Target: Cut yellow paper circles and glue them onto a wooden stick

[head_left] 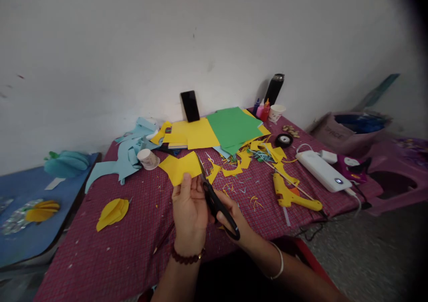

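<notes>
Between the thumb and fingers of my left hand (190,206) is a piece of yellow paper (180,166), raised above the table. My right hand (232,215) is closed around the black handles of a pair of scissors (214,199). Their blades point up and away from me, against the right edge of the yellow paper. How far the blades are apart is hard to make out. To the left on the cloth lies a stack of yellow cut-out shapes (113,214). A pencil (161,242) lies left of my left wrist.
Green sheets (236,128) and yellow sheets (203,133) lie at the back, near a phone (190,106) leaning on the wall. Blue scraps (129,153) and a paper cup (148,158) are left. On the right are a yellow glue gun (294,197), a white power bank (323,170) and a black bottle (274,89).
</notes>
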A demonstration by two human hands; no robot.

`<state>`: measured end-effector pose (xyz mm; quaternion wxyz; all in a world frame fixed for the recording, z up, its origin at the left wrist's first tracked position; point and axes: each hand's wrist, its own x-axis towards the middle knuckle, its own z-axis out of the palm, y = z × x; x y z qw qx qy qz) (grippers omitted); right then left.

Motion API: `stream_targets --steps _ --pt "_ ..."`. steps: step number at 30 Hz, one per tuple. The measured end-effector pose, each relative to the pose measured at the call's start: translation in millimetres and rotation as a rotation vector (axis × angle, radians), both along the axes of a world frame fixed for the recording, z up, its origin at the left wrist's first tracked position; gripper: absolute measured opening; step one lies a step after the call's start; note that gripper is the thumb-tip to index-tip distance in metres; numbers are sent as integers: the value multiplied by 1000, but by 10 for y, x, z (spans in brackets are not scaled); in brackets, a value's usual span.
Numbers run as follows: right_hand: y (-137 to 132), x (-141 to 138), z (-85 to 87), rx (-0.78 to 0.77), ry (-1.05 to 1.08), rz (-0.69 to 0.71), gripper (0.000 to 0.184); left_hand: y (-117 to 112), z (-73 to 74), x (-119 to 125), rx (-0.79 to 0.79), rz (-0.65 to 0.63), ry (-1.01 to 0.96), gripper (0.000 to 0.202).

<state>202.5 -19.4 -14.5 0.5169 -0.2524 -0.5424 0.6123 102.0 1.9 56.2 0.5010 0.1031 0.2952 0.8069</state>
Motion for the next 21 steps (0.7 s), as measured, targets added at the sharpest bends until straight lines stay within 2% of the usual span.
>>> stream_targets --steps 21 --pt "-15 -73 -64 -97 93 21 57 29 -25 -7 -40 14 -23 2"
